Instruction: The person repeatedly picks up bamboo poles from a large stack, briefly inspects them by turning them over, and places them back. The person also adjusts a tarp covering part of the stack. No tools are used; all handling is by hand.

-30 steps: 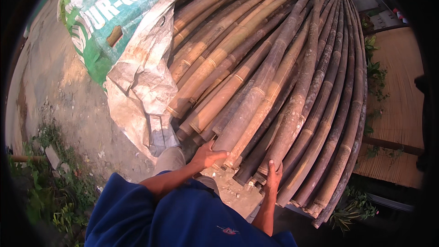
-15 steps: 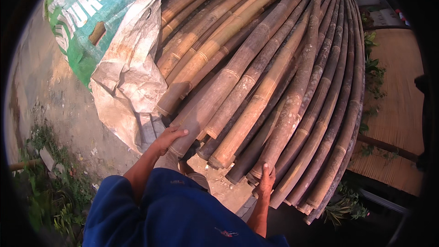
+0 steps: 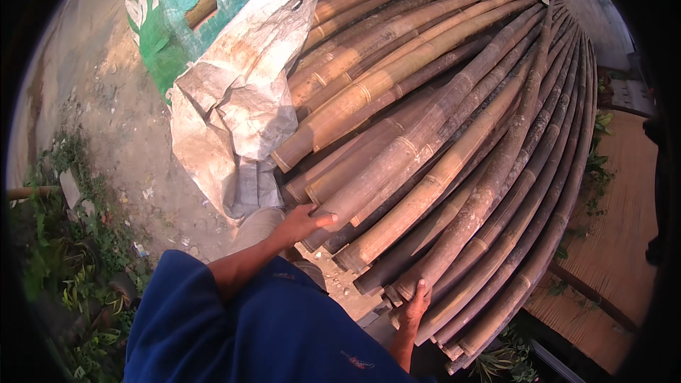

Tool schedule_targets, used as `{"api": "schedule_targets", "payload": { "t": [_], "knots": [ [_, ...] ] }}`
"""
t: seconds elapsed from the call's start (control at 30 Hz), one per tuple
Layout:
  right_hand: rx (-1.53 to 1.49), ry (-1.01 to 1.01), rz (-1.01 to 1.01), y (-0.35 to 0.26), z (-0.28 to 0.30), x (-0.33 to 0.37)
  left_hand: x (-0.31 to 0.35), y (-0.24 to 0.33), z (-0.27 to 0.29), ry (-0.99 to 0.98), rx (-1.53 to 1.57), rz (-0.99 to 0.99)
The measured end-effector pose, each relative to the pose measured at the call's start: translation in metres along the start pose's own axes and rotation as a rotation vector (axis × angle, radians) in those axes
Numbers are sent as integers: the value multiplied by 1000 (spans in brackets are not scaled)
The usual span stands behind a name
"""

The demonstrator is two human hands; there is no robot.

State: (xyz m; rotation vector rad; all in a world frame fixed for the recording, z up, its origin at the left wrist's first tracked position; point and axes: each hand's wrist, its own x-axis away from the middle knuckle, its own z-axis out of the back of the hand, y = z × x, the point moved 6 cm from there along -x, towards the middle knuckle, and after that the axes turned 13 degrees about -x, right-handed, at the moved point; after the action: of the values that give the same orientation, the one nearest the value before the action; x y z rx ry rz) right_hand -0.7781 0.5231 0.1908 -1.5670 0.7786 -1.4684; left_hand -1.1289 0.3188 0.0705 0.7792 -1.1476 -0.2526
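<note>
A large stack of long brown bamboo poles fans out toward me, cut ends nearest. My left hand (image 3: 308,224) is closed around the near end of a thick bamboo pole (image 3: 386,161), thumb on top; its lower fingers are hidden. This pole lies across its neighbours, and shorter pole ends show to its left. Farther right, my right hand (image 3: 416,303) grips the end of a second, mottled bamboo pole (image 3: 464,227) with the thumb up. Its other fingers are mostly out of sight underneath.
A crumpled white and green woven plastic sheet (image 3: 241,110) covers the stack's left side. Dirt ground (image 3: 120,149) and green plants (image 3: 71,269) lie to the left. A tan slatted panel (image 3: 610,241) stands at the right, with foliage beside the stack.
My left hand has shifted the thick bamboo pole rightward over its neighbours, baring pole ends on its left. The right hand keeps its hold. My view has turned, so the stack sits farther right.
</note>
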Motion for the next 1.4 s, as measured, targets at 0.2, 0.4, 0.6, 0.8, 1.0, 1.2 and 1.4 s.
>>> {"api": "schedule_targets", "payload": {
  "t": [0.2,0.4,0.6,0.8,1.0,1.2,1.4],
  "knots": [
    [-20,109,-113,8,11,0,10,11,35,-269,459,14],
    [213,194,6,-1,5,0,-63,-56,57,-61,605,273],
    [312,171,95,-18,-11,5,-68,-69,109,549,161,83],
    [-179,-4,-312,10,11,-20,-4,44,94,923,-404,-558],
    [-630,-405,-417,22,-14,-35,15,106,-23,291,-123,-562],
    [-554,-286,-320,28,-19,-35,59,129,-168,-201,-161,-566],
    [-413,-288,-208,32,-45,-31,76,118,-206,-243,-227,-477]
  ]
}}
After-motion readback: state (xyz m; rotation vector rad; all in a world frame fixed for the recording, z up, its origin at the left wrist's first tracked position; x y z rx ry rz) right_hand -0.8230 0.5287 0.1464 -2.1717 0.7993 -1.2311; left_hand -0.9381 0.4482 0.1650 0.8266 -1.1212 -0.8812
